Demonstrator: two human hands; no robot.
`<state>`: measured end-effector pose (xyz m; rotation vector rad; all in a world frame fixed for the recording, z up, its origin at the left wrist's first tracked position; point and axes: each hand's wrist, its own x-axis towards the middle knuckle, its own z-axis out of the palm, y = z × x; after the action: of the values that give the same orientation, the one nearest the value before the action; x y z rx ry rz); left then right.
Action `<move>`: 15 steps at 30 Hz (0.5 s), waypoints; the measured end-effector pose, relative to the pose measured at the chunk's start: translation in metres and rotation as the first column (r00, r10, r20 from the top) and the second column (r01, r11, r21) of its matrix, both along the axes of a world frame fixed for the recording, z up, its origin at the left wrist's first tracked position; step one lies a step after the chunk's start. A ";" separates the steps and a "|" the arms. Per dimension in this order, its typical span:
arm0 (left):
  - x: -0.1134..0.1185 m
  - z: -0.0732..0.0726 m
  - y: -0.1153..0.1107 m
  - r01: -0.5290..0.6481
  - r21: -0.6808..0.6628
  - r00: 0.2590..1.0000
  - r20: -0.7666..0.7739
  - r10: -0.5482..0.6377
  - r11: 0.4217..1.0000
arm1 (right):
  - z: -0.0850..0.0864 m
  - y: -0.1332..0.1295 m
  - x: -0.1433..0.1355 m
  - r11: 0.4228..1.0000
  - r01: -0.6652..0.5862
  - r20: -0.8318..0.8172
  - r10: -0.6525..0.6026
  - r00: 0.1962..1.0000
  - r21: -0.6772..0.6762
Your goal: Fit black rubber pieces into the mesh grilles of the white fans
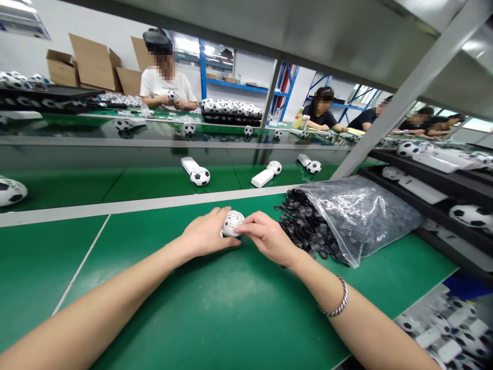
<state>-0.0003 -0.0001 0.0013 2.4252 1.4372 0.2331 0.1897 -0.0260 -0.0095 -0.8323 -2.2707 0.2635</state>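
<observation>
Over the green worktop, my left hand [206, 232] is wrapped round a small white ball-shaped part [233, 220] with a grille-like top and a soccer-ball shape. The fingers and thumb of my right hand [265, 234] are pinched together against the ball's right side. Whatever lies between those fingertips is too small or hidden to make out. Just right of my right hand, a heap of small black flat pieces [304, 223] spills from a clear plastic bag [365, 216].
Beyond the worktop's pale edge, white devices with soccer-ball heads [200, 176] lie on a green conveyor [154, 174]. Black trays of similar parts [470, 216] are stacked at right, beside a slanted metal post [404, 92]. Several people sit across the line.
</observation>
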 end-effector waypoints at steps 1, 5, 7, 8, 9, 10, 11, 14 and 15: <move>0.000 0.000 0.000 -0.003 0.002 1.000 0.011 0.003 1.000 | -0.001 0.000 -0.002 1.000 -0.018 0.017 0.018 1.000 0.007; 0.001 0.001 -0.002 -0.013 0.026 1.000 0.023 0.012 1.000 | -0.002 0.001 -0.007 0.999 -0.009 0.067 0.006 0.998 0.044; 0.002 0.001 -0.003 -0.004 0.037 1.000 0.021 0.003 0.999 | -0.003 0.001 -0.008 0.998 0.031 0.068 -0.035 0.997 0.051; 0.002 0.001 -0.004 -0.002 0.040 1.000 0.023 0.001 0.999 | -0.003 0.002 -0.008 0.998 0.054 0.048 -0.056 0.997 0.044; 0.002 0.001 -0.004 -0.002 0.039 1.000 0.028 0.001 0.999 | -0.004 0.002 -0.008 0.997 0.078 0.014 -0.079 0.997 0.027; 0.002 0.001 -0.004 -0.003 0.034 0.999 0.036 0.002 0.999 | -0.005 0.003 -0.007 0.995 0.102 -0.028 -0.103 0.994 -0.005; 0.002 0.001 -0.004 -0.005 0.028 0.999 0.047 0.003 1.000 | -0.007 0.004 -0.007 0.991 0.123 -0.070 -0.127 0.989 -0.054; 0.002 0.001 -0.003 -0.018 0.017 0.997 0.072 0.017 1.000 | -0.012 0.006 -0.005 0.959 0.119 -0.139 -0.158 0.978 -0.259; 0.003 0.001 -0.003 -0.024 0.013 0.997 0.075 0.023 1.000 | -0.013 0.007 -0.005 0.945 0.090 -0.142 -0.141 0.980 -0.313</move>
<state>0.0023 -0.0028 0.0025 2.3854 1.4361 0.3375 0.1843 -0.0193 -0.0225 -1.0579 -2.0469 0.6180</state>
